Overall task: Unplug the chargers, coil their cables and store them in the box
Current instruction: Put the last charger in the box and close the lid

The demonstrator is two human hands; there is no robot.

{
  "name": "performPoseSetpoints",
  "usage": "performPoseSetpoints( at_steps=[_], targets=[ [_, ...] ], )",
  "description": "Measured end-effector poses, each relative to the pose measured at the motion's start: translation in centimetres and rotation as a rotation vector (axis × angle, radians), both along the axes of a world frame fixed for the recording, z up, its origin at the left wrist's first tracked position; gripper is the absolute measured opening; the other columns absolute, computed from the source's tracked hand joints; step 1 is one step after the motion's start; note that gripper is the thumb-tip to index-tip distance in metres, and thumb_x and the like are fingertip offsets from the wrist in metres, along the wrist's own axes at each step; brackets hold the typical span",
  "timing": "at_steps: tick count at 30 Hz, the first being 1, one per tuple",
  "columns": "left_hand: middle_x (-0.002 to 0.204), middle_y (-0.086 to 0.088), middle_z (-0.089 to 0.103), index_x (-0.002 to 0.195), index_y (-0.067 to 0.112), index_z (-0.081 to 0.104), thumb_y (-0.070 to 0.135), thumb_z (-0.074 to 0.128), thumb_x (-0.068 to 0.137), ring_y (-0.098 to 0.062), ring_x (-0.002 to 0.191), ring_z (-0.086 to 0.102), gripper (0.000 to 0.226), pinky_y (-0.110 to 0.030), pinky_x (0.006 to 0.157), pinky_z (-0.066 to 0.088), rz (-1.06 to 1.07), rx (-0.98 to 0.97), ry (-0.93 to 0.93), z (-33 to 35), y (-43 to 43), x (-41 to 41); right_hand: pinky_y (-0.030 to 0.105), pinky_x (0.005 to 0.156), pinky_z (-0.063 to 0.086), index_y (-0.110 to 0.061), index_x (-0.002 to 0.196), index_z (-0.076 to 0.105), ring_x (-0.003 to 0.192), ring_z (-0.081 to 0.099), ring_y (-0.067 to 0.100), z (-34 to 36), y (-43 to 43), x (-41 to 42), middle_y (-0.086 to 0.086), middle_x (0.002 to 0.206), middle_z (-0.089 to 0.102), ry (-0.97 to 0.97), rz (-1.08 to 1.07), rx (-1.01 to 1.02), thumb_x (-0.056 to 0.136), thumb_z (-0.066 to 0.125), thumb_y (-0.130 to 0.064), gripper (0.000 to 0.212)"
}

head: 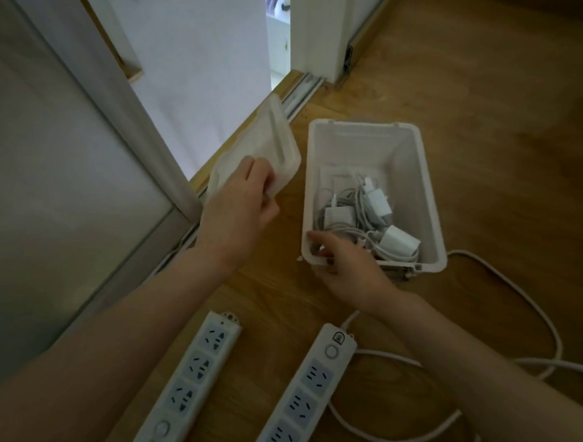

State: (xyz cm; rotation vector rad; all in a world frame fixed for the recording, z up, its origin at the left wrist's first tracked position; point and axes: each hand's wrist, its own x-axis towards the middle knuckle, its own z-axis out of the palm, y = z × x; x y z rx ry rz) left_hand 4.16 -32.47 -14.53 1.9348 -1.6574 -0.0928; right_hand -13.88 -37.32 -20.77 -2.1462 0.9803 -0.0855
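A white plastic box [416, 165] stands on the wooden floor. Inside it lie several white chargers [377, 203] with their grey-white cables coiled among them. My right hand [347, 268] grips the box's near left corner, fingers curled over the rim. My left hand [238, 207] holds the white lid [275, 143] by its near edge, tilted up to the left of the box. Two white power strips, one on the left [190, 380] and one on the right [304, 394], lie in front of me with all sockets bare.
A white power cord [530, 305] loops across the floor to the right of the strips and behind the box. A sliding glass door and its floor track [302, 90] run along the left. A white wall corner stands at the back.
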Motion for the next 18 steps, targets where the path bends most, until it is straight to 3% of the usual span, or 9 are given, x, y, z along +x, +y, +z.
performPoseSetpoints(
  at_steps=[2, 4, 6, 8, 9, 12, 16, 18],
  targets=[
    [0.097, -0.004, 0.053, 0.094, 0.01, 0.05, 0.01, 0.06, 0.084, -0.016, 0.08, 0.052, 0.014, -0.024, 0.067, 0.046, -0.003, 0.0, -0.034, 0.2, 0.2, -0.4, 0.025, 0.098, 0.043, -0.028, 0.135, 0.04, 0.118, 0.048, 0.01, 0.6, 0.6, -0.8, -0.003, 0.132, 0.05, -0.087, -0.015, 0.024, 0.091, 0.055, -0.021, 0.048],
    [0.091, 0.001, 0.049, 0.092, 0.011, 0.05, 0.011, 0.06, 0.082, -0.012, 0.075, 0.048, 0.014, -0.016, 0.062, 0.037, -0.033, 0.008, -0.084, 0.3, 0.3, -1.0, 0.03, 0.102, 0.042, -0.024, 0.13, 0.046, 0.117, 0.044, 0.008, 1.0, 0.3, -2.3, -0.004, 0.129, 0.049, -0.163, -0.217, -0.188, 0.091, 0.053, -0.018, 0.04],
    [0.086, 0.004, 0.045, 0.09, 0.011, 0.05, 0.009, 0.062, 0.08, -0.009, 0.07, 0.043, 0.015, -0.011, 0.056, 0.028, -0.079, 0.009, -0.128, 0.5, 0.4, -1.7, 0.04, 0.107, 0.038, -0.012, 0.135, 0.041, 0.126, 0.039, 0.017, 1.0, -1.3, -4.2, 0.006, 0.137, 0.044, -0.043, -0.499, -0.401, 0.091, 0.052, -0.013, 0.046],
    [0.083, 0.0, 0.049, 0.087, 0.011, 0.051, 0.005, 0.065, 0.076, -0.009, 0.068, 0.041, 0.019, -0.013, 0.052, 0.032, -0.134, -0.008, -0.191, 0.7, 0.2, -2.7, 0.043, 0.113, 0.028, -0.002, 0.141, 0.028, 0.138, 0.027, 0.03, 0.8, -2.9, -5.6, 0.016, 0.148, 0.03, 0.165, -0.692, -0.27, 0.092, 0.05, -0.013, 0.054],
    [0.082, -0.002, 0.052, 0.087, 0.01, 0.052, 0.005, 0.067, 0.073, -0.01, 0.067, 0.042, 0.021, -0.017, 0.05, 0.035, -0.162, -0.023, -0.222, 0.8, -0.1, -3.4, 0.043, 0.111, 0.031, -0.002, 0.14, 0.027, 0.137, 0.029, 0.033, 0.5, -3.5, -6.1, 0.018, 0.147, 0.031, 0.178, -0.747, -0.144, 0.093, 0.049, -0.013, 0.053],
    [0.082, -0.006, 0.057, 0.088, 0.01, 0.055, 0.008, 0.073, 0.064, -0.015, 0.063, 0.049, 0.03, -0.021, 0.049, 0.035, -0.272, -0.066, -0.305, 0.8, -1.4, -6.1, 0.039, 0.09, 0.045, -0.006, 0.131, 0.039, 0.118, 0.051, 0.032, 0.2, -3.7, -6.9, 0.015, 0.131, 0.049, 0.061, -0.755, -0.004, 0.092, 0.049, -0.006, 0.04],
    [0.083, -0.006, 0.06, 0.092, 0.011, 0.058, 0.006, 0.08, 0.058, -0.019, 0.064, 0.055, 0.041, -0.025, 0.047, 0.039, -0.415, -0.042, -0.39, -0.2, -3.1, -9.4, 0.019, 0.069, 0.047, -0.018, 0.124, 0.048, 0.09, 0.061, 0.015, -0.1, -2.6, -7.4, 0.003, 0.107, 0.062, -0.138, -0.633, 0.028, 0.095, 0.046, -0.009, 0.03],
    [0.084, -0.006, 0.06, 0.092, 0.012, 0.058, 0.008, 0.079, 0.06, -0.019, 0.065, 0.055, 0.039, -0.025, 0.048, 0.036, -0.483, 0.0, -0.426, -1.4, -3.4, -10.8, 0.018, 0.062, 0.051, -0.017, 0.116, 0.054, 0.08, 0.063, 0.013, 0.0, -2.3, -7.7, 0.001, 0.096, 0.065, -0.251, -0.631, 0.15, 0.098, 0.043, -0.013, 0.022]
  ],
)
